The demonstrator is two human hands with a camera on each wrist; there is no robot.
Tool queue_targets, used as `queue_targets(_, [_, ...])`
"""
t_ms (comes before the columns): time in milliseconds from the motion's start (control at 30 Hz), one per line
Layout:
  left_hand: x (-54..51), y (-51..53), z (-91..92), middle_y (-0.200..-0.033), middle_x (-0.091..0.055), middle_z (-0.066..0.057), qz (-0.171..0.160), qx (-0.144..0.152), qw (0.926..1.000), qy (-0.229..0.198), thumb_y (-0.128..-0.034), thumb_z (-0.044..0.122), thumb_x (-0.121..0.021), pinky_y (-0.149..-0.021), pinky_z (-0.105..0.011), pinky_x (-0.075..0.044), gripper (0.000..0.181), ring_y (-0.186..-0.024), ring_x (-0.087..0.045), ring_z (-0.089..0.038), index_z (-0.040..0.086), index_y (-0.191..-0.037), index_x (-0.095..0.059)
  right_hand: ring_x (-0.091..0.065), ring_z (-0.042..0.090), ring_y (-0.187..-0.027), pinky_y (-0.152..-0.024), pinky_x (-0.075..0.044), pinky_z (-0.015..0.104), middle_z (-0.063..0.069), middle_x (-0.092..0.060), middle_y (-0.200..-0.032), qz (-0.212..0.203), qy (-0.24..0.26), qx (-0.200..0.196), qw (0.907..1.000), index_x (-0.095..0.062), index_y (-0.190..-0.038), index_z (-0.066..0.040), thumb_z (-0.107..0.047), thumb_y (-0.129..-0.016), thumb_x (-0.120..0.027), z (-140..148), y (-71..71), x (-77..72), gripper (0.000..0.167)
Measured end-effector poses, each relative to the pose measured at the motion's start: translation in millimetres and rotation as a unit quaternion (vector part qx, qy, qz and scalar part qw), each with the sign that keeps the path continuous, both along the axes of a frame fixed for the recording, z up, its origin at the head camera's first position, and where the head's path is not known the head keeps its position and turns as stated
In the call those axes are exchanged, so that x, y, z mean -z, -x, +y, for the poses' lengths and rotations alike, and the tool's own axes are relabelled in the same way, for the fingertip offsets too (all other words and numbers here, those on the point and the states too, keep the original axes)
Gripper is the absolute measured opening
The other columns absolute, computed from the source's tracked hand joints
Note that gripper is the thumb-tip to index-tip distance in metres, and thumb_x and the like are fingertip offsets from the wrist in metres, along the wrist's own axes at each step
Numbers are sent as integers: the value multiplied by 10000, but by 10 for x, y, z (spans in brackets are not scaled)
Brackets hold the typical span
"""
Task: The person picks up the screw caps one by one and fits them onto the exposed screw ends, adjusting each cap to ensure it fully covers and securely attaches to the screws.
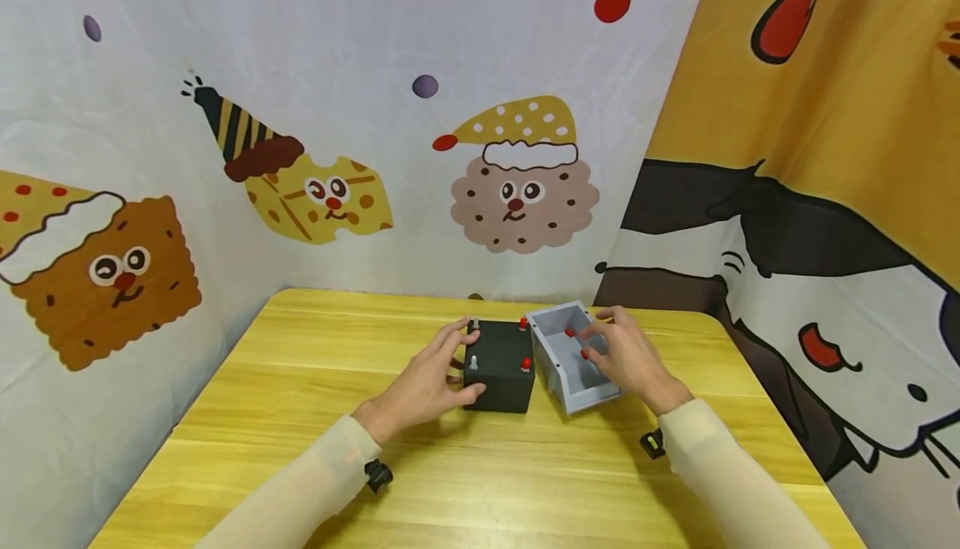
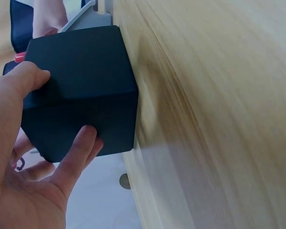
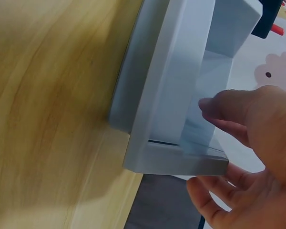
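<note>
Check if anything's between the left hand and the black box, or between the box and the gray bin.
Nothing visible. The left hand has its thumb and fingertips on the black box. The gray bin sits right beside it; no object shows between, though I can't tell if they touch.

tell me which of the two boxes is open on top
The grey box, by the right hand: its inside shows, while the black box has a closed top.
</note>
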State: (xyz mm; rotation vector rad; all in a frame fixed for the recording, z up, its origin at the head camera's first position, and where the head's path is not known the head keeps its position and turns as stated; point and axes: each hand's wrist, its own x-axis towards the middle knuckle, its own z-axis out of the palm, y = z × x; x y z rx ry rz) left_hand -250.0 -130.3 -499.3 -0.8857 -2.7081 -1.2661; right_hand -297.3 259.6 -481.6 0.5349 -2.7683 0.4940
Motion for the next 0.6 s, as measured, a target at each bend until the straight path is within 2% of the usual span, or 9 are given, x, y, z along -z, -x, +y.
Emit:
queue_targets(300, [27,14,-13,-1941,-243,-111,-34,51,10000,-75,-1075,283,-884,-978,-347,-736,879,-1211,-816,-293,108,-1787,-399,-757,497,-1245,-948,-692,646,325,-658,-1520,-657,-444,50,9968,-915,-1127,-133,-113,-986,-938,-7,119,71,145])
queue_targets(600, [8,13,-11,-1940,-247,-66,-29,36,10000,-83,-1070,288,-890,-978,-279,-722,844,-1151,-817,-225,118,-1760,-434,-767,449,-1149,-857,-707,602,328,-672,-1430,-815,-754,80,9938,-909,-1109,-160,-102,-962,-958,-37,150,102,166])
